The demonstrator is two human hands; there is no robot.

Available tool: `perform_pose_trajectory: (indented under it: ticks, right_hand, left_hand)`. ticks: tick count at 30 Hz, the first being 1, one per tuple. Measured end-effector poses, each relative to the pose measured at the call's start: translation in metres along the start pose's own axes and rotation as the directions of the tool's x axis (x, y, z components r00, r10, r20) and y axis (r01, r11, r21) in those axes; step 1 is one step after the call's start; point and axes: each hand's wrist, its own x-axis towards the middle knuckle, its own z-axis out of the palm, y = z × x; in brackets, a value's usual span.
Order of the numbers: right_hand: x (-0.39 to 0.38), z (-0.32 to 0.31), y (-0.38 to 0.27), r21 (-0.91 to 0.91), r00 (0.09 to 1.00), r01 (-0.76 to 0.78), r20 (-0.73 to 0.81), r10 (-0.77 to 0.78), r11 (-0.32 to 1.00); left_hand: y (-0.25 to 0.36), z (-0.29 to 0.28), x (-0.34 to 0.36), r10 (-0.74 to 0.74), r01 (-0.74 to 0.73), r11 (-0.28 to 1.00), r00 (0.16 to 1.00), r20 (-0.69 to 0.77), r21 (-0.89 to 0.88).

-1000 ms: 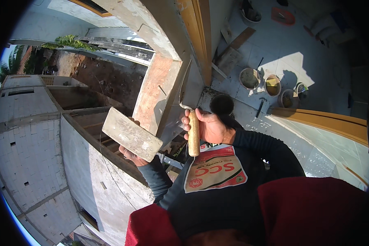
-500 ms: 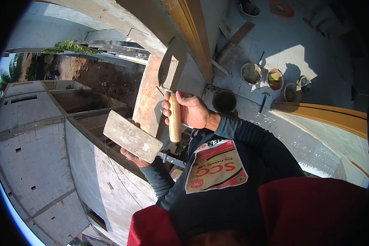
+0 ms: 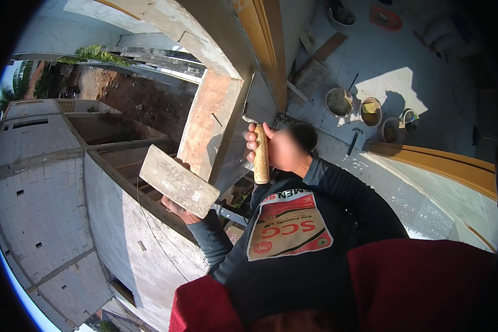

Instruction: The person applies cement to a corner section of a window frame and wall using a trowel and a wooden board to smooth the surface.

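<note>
My right hand (image 3: 286,149) grips a trowel by its light wooden handle (image 3: 261,156), fingers wrapped round it. The trowel's thin blade (image 3: 248,98) points away from me and is seen nearly edge-on. In my left hand (image 3: 178,209) is a flat rectangular plastering float (image 3: 178,181), its pale grey face, smeared with mortar, turned up. Fingers and thumb show at the float's near and far edges; the rest of that hand is hidden beneath. The two tools are apart, the float to the left and lower. Just beyond them lies a reddish-brown board (image 3: 202,119) with a nail-like piece (image 3: 216,118) sticking out.
A grey masonry edge (image 3: 216,55) runs beside the board, next to a yellow-brown frame (image 3: 263,44). On the tiled floor to the right stand several buckets (image 3: 339,102) and a hammer (image 3: 353,143). A drop lies left, above a neighbouring block-walled building (image 3: 44,205).
My right hand has moved to the right with the trowel, away from the board. The blade has turned from a broader view to nearly edge-on. The float has hardly moved.
</note>
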Motion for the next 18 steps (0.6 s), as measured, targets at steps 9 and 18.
perform_pose_trajectory:
  ticks: [9,18]
  right_hand:
    - [0.022,0.020,-0.005,-0.025,0.999,0.036,0.024,-0.035,0.999]
    - [0.020,0.101,0.015,-0.235,0.977,0.105,0.204,-0.057,0.966]
  left_hand:
    - [-0.002,0.007,-0.007,0.018,-0.018,1.000,1.000,0.001,0.002]
    - [-0.007,0.005,-0.003,0.023,-0.023,0.998,1.000,0.013,0.053]
